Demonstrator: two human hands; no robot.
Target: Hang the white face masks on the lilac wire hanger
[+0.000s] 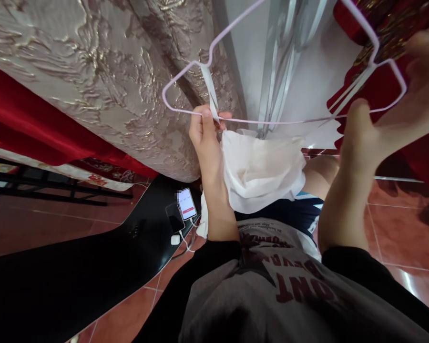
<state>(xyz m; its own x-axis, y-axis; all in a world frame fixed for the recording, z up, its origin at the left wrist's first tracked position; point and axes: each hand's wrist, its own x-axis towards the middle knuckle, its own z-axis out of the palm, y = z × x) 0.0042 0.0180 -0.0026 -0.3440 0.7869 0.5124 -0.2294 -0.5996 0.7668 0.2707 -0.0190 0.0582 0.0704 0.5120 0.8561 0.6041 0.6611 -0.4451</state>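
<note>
A pale pink clothes hanger [271, 122] hangs in front of me, its top cut off by the frame. White straps [209, 88] loop over both its shoulders, and a thin white garment [262, 166] drapes below the bar. My left hand [209, 126] is closed at the left end of the bar, its fingers pinching the strap there. On the other side, my right hand [382, 116] is spread wide beside the hanger's right end. Its thumb is close to the right strap; whether they touch I cannot tell. The fingers blur near the frame's right edge.
A patterned beige curtain [128, 85] fills the upper left, with red cloth [50, 124] beside it. Two phones [188, 204] with white cables and a small white case [175, 239] lie on a black glossy bench [93, 257]. Red fabric hangs at right above the tiled floor [407, 233].
</note>
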